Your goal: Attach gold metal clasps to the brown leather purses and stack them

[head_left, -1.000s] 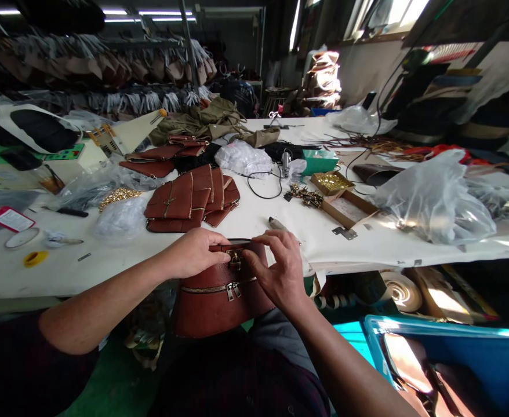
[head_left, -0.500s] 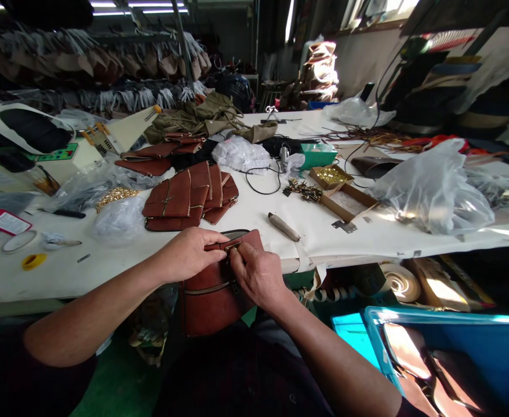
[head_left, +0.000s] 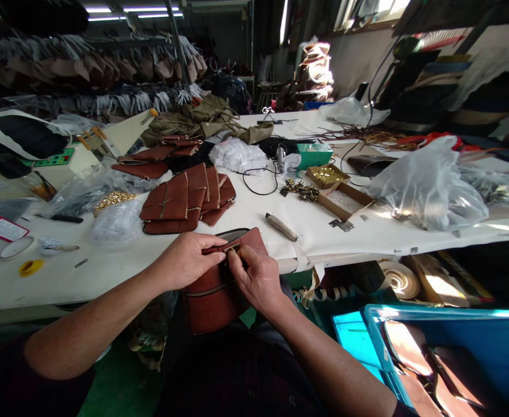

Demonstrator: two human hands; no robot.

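Observation:
A brown leather bag (head_left: 211, 313) with a zipper (head_left: 206, 291) across its front rests against the near table edge, over my lap. My left hand (head_left: 188, 260) grips its upper part, thumb on the front and fingers along the top rim. Close to that rim sits a small gold-coloured metal fitting (head_left: 232, 247). My right hand (head_left: 257, 277) is closed with thumb and index finger pinched at this fitting; whatever lies between the fingertips is hidden. Beyond my hands, a pile of similar brown leather bags (head_left: 174, 200) lies on the table.
On the white table (head_left: 254, 211) are a wrapped tool (head_left: 281, 226), small boxes with gold-coloured parts (head_left: 327, 175), a clear plastic bag (head_left: 432, 191) and yellow tape (head_left: 31, 267). A blue crate (head_left: 454, 315) holding brown pieces stands at lower right. A machine (head_left: 32, 145) is at left.
The camera view has shifted slightly. My right hand has turned a little at the fitting, and the bag has tilted slightly; both hands keep their places on it.

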